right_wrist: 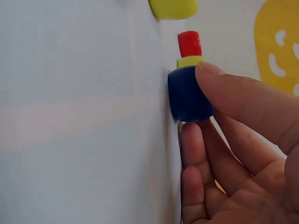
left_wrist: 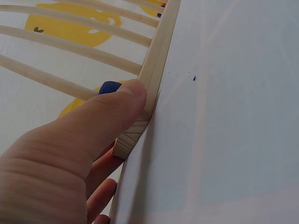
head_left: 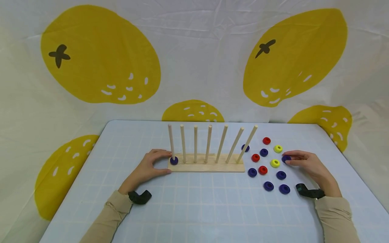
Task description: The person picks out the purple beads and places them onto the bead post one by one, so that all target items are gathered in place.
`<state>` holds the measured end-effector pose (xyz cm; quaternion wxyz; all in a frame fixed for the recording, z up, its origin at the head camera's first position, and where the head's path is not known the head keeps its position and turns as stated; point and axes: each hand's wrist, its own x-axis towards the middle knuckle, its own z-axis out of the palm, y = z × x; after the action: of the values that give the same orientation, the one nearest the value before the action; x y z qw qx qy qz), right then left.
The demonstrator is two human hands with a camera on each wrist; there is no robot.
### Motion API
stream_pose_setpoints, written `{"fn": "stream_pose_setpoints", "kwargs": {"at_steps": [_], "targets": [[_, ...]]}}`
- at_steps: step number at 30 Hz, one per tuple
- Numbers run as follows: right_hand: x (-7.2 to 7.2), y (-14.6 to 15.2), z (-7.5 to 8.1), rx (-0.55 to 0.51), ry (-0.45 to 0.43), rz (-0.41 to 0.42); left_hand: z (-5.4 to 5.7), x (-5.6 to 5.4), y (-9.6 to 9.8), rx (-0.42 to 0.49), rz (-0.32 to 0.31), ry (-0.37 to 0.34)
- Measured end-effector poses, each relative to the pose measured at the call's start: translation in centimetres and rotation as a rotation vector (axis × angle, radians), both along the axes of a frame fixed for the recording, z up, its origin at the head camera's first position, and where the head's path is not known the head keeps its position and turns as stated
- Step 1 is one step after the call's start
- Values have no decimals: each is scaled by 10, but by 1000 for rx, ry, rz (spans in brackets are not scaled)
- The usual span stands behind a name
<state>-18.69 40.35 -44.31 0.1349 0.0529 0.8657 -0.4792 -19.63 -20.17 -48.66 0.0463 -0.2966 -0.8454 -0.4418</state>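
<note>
A wooden peg rack with several upright pegs stands mid-table. One dark blue ring sits at the foot of its leftmost peg. My left hand grips the rack's left end, thumb along the front edge and fingers at the back; in the left wrist view the thumb presses the wood near the corner. At the right, my right hand pinches another dark blue ring at the tabletop. Its thumb lies on the ring's near side, and the fingertips behind are partly hidden.
Between rack and right hand lie loose rings: several blue ones, red ones and two yellow ones. One blue ring lies behind the rightmost peg. A white cloth with yellow fruit prints hangs behind the table.
</note>
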Motion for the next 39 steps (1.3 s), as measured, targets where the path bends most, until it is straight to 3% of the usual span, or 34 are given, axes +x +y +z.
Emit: {"fn": "stream_pose_setpoints", "kwargs": {"at_steps": [39], "targets": [[2, -4, 7, 80, 21, -13, -3, -1, -1, -10, 14, 5]]}}
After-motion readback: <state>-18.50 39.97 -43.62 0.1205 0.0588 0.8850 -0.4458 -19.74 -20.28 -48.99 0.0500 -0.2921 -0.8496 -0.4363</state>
